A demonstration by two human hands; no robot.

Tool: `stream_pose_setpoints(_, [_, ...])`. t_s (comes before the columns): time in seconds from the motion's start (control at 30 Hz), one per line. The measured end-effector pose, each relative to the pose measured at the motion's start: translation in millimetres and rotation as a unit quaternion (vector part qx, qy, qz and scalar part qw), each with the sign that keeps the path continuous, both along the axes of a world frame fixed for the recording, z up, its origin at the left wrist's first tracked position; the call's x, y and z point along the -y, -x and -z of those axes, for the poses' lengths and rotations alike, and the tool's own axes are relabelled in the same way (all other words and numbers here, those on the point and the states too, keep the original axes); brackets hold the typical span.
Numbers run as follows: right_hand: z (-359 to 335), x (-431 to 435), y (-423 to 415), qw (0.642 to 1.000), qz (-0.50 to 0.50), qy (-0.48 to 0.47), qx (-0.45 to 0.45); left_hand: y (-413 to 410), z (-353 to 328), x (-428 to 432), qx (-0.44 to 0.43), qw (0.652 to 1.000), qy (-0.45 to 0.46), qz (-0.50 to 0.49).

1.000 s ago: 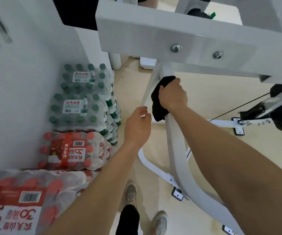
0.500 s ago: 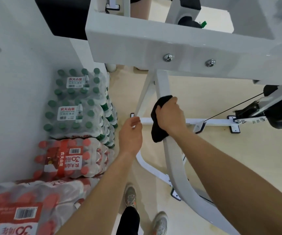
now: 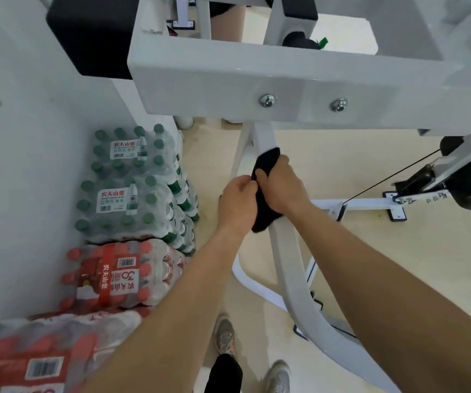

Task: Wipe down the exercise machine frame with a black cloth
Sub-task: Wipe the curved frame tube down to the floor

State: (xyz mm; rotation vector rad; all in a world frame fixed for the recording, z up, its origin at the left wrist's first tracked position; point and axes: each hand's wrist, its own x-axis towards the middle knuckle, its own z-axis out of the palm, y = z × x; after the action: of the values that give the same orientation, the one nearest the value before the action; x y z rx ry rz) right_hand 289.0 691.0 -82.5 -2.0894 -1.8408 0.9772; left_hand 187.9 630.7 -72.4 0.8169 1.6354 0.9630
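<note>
R hand (image 3: pixel 281 188) grasps the black cloth (image 3: pixel 262 208), fingers clenched round it and the white frame tube (image 3: pixel 288 259) under it. Cloth sits under R palm and fingers; one end sticks out past the fingertips, and a tail hangs below the heel of the hand, on the tube's left side. Its long axis follows the tube, top end pointing away from the person, tail toward them. L hand (image 3: pixel 235 202) is curled, fingertips against the cloth's left edge, just beside R thumb; can't tell if they pinch it. Left of L knuckles: green-cap water packs (image 3: pixel 126 180), labels read 农夫山泉; red-cap packs (image 3: pixel 115 276) nearer the person, same name, printed sideways, w/ barcode.
</note>
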Motion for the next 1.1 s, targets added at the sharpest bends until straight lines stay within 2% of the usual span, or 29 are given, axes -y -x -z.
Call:
stream_pose_setpoints(0.1, [-0.9, 38.7, -26.8, 0.99, -0.007, 0.047, -0.131, -29.4, -3.1, 22.3, 0.045, 0.999, 0.011, 0.014])
stream_pose_setpoints(0.2, [-4.2, 77.2, -56.7, 0.962, -0.03, 0.075, -0.263, -52.8, -1.1, 46.3, 0.065, 0.998, 0.008, -0.022])
stream_pose_setpoints(0.3, [-1.4, 107.3, -71.4, 0.944, -0.031, 0.071, -0.32, -68.9, 4.9, 58.6, 0.044, 0.998, 0.013, -0.031])
stream_pose_setpoints(0.43, [-3.4, 94.9, -62.3, 0.941, 0.036, 0.024, -0.337, -67.3, 12.1, 40.1, 0.04, 0.999, 0.01, -0.029])
stream_pose_setpoints(0.57, [4.7, 66.6, -40.0, 0.941, 0.014, 0.001, -0.339, -59.4, 16.9, 8.4, 0.022, 1.0, -0.016, 0.008])
stream_pose_setpoints(0.93, [22.0, -68.0, -14.7, 0.935, 0.01, 0.03, -0.352, -25.5, 26.2, -118.4, -0.004, 0.999, -0.013, 0.034])
stream_pose_setpoints(1.1, [24.7, -67.6, -14.9, 0.927, 0.021, 0.052, -0.37, -26.6, 24.2, -113.7, 0.011, 0.999, -0.014, 0.038])
